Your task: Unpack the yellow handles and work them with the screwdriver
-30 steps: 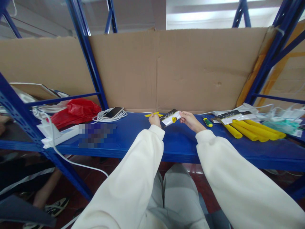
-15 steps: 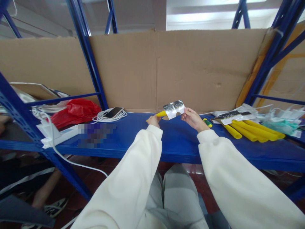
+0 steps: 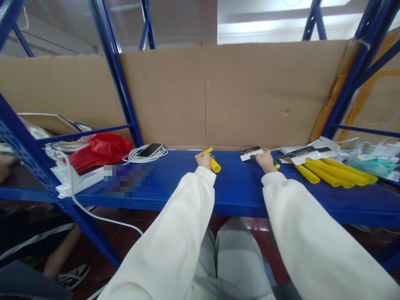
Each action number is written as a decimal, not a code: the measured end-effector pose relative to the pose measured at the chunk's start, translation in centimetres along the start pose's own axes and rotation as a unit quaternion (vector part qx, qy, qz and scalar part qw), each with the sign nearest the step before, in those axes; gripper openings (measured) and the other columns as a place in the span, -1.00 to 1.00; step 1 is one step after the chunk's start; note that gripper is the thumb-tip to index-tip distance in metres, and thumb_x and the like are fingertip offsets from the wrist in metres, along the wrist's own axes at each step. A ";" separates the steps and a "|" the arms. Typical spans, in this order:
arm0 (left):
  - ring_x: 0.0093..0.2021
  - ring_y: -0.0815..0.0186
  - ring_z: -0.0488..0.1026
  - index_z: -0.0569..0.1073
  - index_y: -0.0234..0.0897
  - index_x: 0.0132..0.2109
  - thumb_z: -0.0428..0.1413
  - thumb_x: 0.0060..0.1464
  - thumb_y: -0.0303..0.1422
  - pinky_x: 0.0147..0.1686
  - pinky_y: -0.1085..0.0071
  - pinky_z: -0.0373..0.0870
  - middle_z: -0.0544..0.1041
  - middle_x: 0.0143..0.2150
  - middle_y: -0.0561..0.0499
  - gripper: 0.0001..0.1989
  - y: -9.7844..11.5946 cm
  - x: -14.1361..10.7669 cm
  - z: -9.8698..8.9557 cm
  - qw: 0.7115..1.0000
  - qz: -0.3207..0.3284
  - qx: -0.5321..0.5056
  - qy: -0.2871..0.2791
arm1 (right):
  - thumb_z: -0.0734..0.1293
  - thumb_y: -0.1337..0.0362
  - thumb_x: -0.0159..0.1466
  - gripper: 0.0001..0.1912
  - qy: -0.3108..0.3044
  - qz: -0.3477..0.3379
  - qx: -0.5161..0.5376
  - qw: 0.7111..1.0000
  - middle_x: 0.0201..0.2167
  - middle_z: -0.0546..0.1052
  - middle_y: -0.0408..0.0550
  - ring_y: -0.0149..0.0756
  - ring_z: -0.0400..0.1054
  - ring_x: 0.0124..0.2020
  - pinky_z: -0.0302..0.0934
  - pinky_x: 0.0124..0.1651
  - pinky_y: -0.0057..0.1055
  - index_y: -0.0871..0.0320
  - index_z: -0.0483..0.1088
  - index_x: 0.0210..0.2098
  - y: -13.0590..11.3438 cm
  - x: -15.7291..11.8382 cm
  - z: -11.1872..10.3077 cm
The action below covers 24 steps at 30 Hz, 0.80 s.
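Note:
My left hand (image 3: 204, 160) is closed around a yellow tube (image 3: 215, 165), whose wide round end points down and to the right; a thinner yellow end sticks out above the fingers. My right hand (image 3: 265, 161) grips the right edge of a black and white card (image 3: 251, 153) low over the blue shelf. Just right of that hand lies a small green and yellow item (image 3: 276, 164), partly hidden. Several yellow tubes (image 3: 343, 175) lie at the right, with a black and white card (image 3: 304, 154) over their far ends.
A phone (image 3: 150, 150) rests on a coiled white cable (image 3: 134, 156). Left of it are a red bag (image 3: 100, 151) and a white power strip (image 3: 81, 181). Cardboard (image 3: 250, 91) stands behind the blue shelf (image 3: 175, 179). A person's leg (image 3: 66, 249) shows at lower left.
The card has come off the yellow tube and moved right and down with my right hand. My left hand still holds the tube, now turned with its wide end toward me.

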<state>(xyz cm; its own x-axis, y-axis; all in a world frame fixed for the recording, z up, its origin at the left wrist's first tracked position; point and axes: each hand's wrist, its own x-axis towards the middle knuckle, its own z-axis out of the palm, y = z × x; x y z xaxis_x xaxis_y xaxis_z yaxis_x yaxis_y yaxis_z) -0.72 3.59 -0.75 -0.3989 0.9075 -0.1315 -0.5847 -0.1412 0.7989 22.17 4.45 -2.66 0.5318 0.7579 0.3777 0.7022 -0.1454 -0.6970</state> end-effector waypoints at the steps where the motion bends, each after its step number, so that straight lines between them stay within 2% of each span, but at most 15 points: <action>1: -0.63 0.50 0.34 0.44 -0.36 -0.24 0.09 -0.02 -0.74 -0.54 0.56 0.34 0.40 -0.51 0.14 -0.75 0.1 -0.1 0.0 1.000 -0.006 0.009 0.000 | 0.30 0.29 0.25 -0.54 0.006 0.005 -0.047 0.999 0.00 0.50 0.36 0.06 0.45 0.02 0.37 0.01 -0.10 0.32 0.34 0.12 0.0 -0.2 -0.1; 3: -0.61 0.49 0.36 0.47 -0.37 -0.19 0.11 -0.02 -0.73 -0.52 0.55 0.36 0.45 -0.47 0.10 -0.73 0.2 -0.3 0.0 1.000 -0.011 0.016 0.002 | 0.28 0.30 0.26 -0.44 -0.012 -0.008 -0.122 0.992 0.19 0.39 0.35 0.10 0.31 0.21 0.25 0.18 -0.04 0.28 0.28 0.25 -0.1 -0.7 -0.2; 7: -0.60 0.47 0.38 0.49 -0.39 -0.10 0.12 -0.01 -0.74 -0.52 0.53 0.36 0.49 -0.44 0.07 -0.67 0.3 -0.6 0.1 1.000 -0.022 0.017 0.004 | 0.17 0.38 0.31 -0.46 -0.129 -0.117 -0.214 0.961 0.31 0.33 0.18 0.04 0.18 0.32 0.13 0.29 -0.01 0.14 0.34 0.27 -0.9 -1.5 0.0; 12: -0.63 0.48 0.35 0.49 -0.39 -0.02 0.10 0.03 -0.74 -0.55 0.54 0.34 0.46 -0.47 0.10 -0.62 0.4 -1.1 0.0 0.999 -0.031 0.028 -0.010 | 0.08 0.25 0.41 -0.45 -0.231 -0.120 -0.270 0.927 0.37 0.29 0.11 0.06 0.10 0.39 -0.05 0.36 0.22 0.03 0.26 0.36 -1.2 -1.4 0.9; 15: -0.63 0.47 0.36 0.48 -0.39 0.03 0.12 0.03 -0.74 -0.55 0.53 0.34 0.47 -0.46 0.09 -0.58 0.4 -1.3 0.0 0.998 -0.041 0.035 -0.016 | 0.00 0.16 0.45 -0.42 -0.257 -0.113 -0.288 0.916 0.43 0.19 0.12 0.06 -0.01 0.44 -0.17 0.38 0.29 0.05 0.15 0.42 -1.3 -0.9 1.4; 20: -0.63 0.47 0.36 0.50 -0.39 0.06 0.13 0.03 -0.75 -0.53 0.52 0.33 0.46 -0.47 0.10 -0.55 0.5 -1.7 0.1 0.998 -0.052 0.038 -0.030 | -0.08 0.04 0.47 -0.37 -0.282 -0.106 -0.322 0.898 0.48 0.07 0.05 0.03 -0.17 0.49 -0.32 0.41 0.26 0.04 0.09 0.45 -1.0 0.8 1.7; 24: -0.65 0.49 0.34 0.50 -0.41 0.06 0.11 0.05 -0.75 -0.54 0.53 0.32 0.43 -0.50 0.12 -0.57 0.6 -2.2 0.2 0.996 -0.058 0.051 -0.038 | -0.06 0.02 0.46 -0.36 -0.272 -0.109 -0.309 0.905 0.47 0.10 0.10 0.04 -0.10 0.47 -0.26 0.40 0.28 0.06 0.11 0.44 -0.9 2.2 2.2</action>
<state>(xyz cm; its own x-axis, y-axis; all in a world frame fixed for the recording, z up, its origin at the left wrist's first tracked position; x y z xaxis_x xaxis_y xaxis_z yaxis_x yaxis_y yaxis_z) -0.05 1.60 0.18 -0.2751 0.9436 -0.1842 -0.5472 0.0039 0.8370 21.67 7.62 -2.57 0.1549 0.9879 -0.0089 0.9823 -0.1550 -0.1049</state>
